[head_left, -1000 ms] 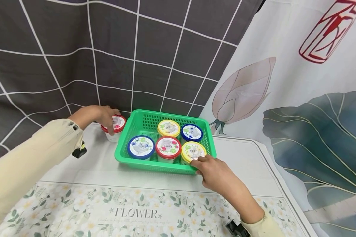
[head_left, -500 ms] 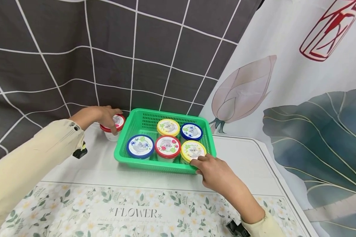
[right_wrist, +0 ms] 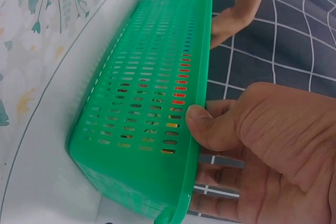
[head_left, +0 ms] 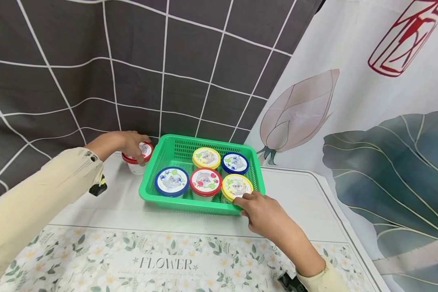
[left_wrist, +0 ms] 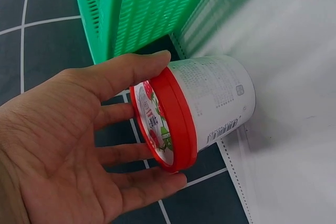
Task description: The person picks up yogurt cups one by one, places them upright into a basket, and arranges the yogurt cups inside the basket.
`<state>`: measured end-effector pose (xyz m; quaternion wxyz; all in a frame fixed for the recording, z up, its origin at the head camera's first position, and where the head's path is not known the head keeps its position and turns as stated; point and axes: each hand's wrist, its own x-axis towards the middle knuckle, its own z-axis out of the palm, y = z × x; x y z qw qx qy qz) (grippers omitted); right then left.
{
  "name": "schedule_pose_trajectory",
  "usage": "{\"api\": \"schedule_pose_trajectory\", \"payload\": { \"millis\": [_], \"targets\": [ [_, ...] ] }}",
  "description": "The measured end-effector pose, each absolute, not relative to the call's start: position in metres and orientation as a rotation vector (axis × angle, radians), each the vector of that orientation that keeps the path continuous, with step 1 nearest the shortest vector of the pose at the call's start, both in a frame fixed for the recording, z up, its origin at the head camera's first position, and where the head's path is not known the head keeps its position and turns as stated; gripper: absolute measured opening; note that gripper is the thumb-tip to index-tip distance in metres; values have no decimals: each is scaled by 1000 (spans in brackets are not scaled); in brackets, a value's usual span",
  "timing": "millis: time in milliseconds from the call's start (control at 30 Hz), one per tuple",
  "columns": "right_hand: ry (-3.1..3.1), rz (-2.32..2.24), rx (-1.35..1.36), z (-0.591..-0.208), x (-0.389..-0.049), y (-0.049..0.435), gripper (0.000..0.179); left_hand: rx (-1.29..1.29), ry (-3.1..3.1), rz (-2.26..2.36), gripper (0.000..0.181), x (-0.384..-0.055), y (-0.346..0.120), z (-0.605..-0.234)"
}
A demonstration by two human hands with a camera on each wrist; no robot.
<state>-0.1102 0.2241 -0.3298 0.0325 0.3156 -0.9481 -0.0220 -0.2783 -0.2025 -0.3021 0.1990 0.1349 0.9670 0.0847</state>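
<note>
A white tub with a red fruit-printed lid (left_wrist: 220, 98) stands on the table just left of the green plastic basket (head_left: 149, 198). My left hand (head_left: 125, 145) reaches over this tub from the left. In the left wrist view its thumb lies at one side of the lid's rim and its fingers curl round the other. My right hand (head_left: 264, 213) pinches the basket's rim at the front right corner, thumb on the outer wall and fingers over the inner side. Inside the basket sit several tubs: two blue-lidded, two yellow-lidded, and one red-lidded tub (head_left: 205, 181).
Behind the basket hangs a dark curtain with white grid lines (head_left: 190, 97), close to its back wall. A pale flower-print curtain (head_left: 295, 113) hangs at the right. The white table (head_left: 295, 190) carries a floral pattern along its front part.
</note>
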Motion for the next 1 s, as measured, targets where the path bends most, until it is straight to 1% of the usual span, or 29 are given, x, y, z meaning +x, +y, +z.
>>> {"api": "schedule_pose_trajectory", "payload": {
  "millis": [533,767,1000],
  "targets": [
    [-2939,-50,953,-330,-110,223,27,392,2738,250,91,-279,-205,-300],
    [-2975,-66,944,-328,-110,221,28,393,2776,261,88,-285,-215,-279],
    [-2977,-65,941,-327,-110,220,26,370,2789,254,93,-289,-219,-254]
  ]
}}
